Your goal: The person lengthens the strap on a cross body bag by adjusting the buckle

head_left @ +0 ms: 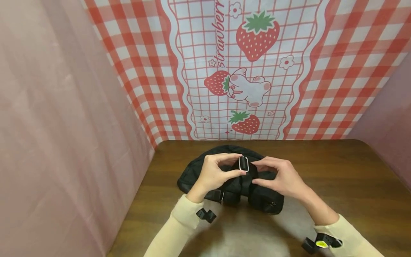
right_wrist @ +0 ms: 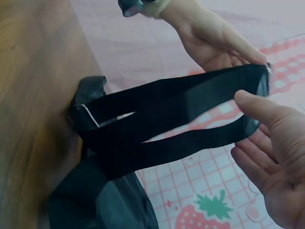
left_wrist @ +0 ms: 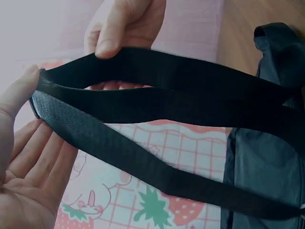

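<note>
At the far left we see a pale pink curtain hanging in soft folds beside the brown wooden table. Next comes a cream sleeve with a small black wrist camera at its cuff. Before it, the black fabric bag lies on the table near its back edge, its outline rounded at the top. Above the bag, the left hand pinches a silver-rimmed slider buckle between thumb and fingers. From that buckle we follow the black webbing strap, raised off the bag in long loops, as the left wrist view shows. Behind the table we see a red gingham cloth printed with strawberries. Just right of the buckle, the right hand grips the strap, its thumb on one face and its fingers behind. A zipper pull shows on the bag's lower right. Farther right is the other cream sleeve, also wearing a camera, and then a mauve drape.
</note>
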### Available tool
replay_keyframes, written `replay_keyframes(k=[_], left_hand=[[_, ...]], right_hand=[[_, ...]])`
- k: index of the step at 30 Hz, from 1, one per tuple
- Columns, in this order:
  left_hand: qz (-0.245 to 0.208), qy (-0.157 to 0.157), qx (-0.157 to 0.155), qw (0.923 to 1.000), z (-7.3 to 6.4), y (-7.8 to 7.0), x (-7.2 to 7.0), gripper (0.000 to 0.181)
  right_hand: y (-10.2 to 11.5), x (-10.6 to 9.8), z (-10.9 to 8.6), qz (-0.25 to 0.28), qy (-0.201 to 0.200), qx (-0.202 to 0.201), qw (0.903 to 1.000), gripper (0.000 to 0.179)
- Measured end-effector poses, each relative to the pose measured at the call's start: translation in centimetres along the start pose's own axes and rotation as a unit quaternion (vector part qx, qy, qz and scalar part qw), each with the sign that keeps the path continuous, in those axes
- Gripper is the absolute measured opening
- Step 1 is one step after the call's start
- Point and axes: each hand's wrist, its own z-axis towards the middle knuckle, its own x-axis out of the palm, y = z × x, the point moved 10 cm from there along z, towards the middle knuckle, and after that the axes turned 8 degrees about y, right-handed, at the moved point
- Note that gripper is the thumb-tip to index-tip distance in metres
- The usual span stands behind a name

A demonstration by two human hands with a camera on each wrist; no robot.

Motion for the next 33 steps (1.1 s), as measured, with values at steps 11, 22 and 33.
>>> replay_keyframes(k=[11,22,33], left_hand=[[-0.004,0.011,-0.007,0.9999,0.0,0.2,1.3,0.044],[-0.08,0.021,-0.01,0.9966,0.5,1.6,2.6,0.044],[-0.099,0.024,-0.044,0.9938,0.7,3.4,2.6,0.037]], right_hand=[[0.6,-0.3,-0.2,0.023,0.022,-0.015,0.9994,0.063],[1.8,-2.3,1.3,0.112,-0.042,-0.036,0.9922,0.054],[1.1,-2.6,1.6,0.172,-0.055,0.016,0.9835,0.041]])
